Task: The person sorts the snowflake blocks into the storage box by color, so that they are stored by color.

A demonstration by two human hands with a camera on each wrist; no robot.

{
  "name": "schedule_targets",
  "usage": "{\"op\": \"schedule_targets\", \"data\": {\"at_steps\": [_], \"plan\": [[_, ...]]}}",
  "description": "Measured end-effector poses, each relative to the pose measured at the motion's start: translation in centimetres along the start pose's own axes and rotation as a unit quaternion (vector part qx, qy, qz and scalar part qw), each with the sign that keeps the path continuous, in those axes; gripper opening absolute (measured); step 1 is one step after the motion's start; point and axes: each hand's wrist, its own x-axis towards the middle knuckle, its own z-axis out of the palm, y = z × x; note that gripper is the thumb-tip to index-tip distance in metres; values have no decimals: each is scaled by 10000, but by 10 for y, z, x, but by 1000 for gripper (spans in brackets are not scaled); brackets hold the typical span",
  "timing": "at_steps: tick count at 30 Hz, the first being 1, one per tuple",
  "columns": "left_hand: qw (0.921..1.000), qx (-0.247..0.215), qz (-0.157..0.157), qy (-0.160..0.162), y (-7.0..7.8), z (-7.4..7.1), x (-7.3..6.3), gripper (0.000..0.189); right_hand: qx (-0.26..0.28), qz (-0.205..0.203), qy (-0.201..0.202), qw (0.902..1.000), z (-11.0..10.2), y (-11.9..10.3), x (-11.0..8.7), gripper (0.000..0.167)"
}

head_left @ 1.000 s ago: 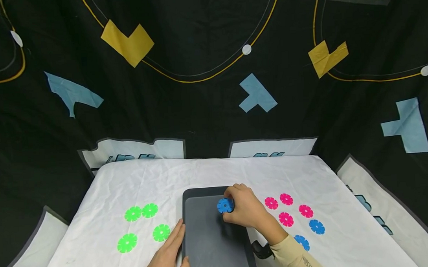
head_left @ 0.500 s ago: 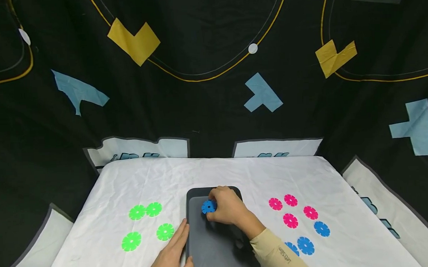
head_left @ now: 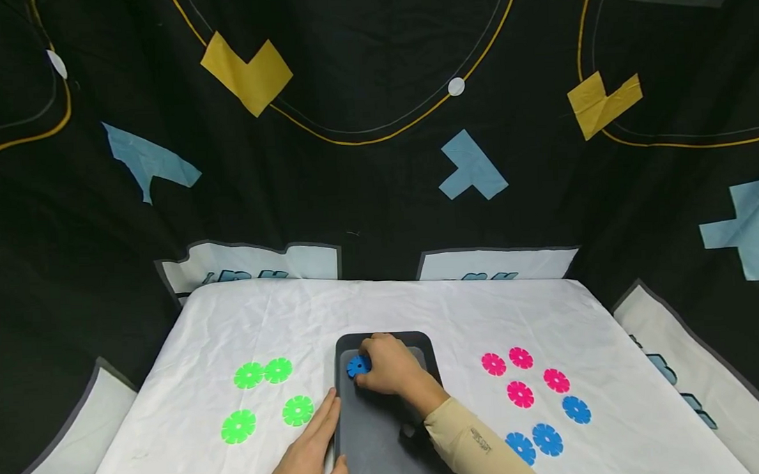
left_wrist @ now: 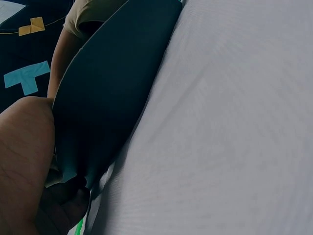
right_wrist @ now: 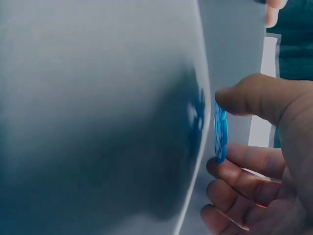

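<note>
A blue notched plastic disc (head_left: 357, 366) is pinched by its edges between the thumb and fingers of my right hand (head_left: 389, 369), over the far left part of the dark grey tray (head_left: 369, 443). In the right wrist view the disc (right_wrist: 222, 132) stands on edge between thumb and fingertips, close to the tray's surface; whether it touches is unclear. My left hand (head_left: 308, 445) lies along the tray's left side with its fingers straight, touching the rim. The left wrist view shows this hand (left_wrist: 24, 166) beside the dark tray (left_wrist: 117, 83), its fingertips partly in shadow.
On the white cloth (head_left: 369, 303) left of the tray lie several green discs (head_left: 238, 427). To the right are several pink discs (head_left: 520, 394) and three blue discs (head_left: 576, 409). A black curtain (head_left: 365, 195) with taped shapes hangs behind the table.
My right hand has carried the blue disc leftward across the tray, towards its far left corner. The left hand stays against the tray's side. The head view has shifted slightly.
</note>
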Motion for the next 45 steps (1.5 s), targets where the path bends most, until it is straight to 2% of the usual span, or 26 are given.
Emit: {"op": "schedule_targets", "data": {"at_steps": [10, 15, 19, 25, 32, 45], "plan": [[10000, -3, 76, -10, -1, 3, 0, 75, -234, 218, -88, 9994, 9, -2, 3, 44], [9999, 15, -114, -28, -1, 0, 0, 77, -123, 232, -145, 9995, 4, -1, 2, 46], [9992, -76, -350, -184, 1, -1, 1, 78, -59, 76, 28, 10000, -6, 5, -3, 45], [9979, -144, -564, -291, 3, -1, 2, 78, 71, -59, 289, 9995, -30, 11, -18, 42], [9966, -193, -746, -304, 4, 0, 2, 78, 134, -75, 409, 9990, -53, 17, -41, 39], [9987, -223, -446, -139, 0, 4, 2, 81, 349, 54, 684, 9970, -76, 33, -84, 40]]}}
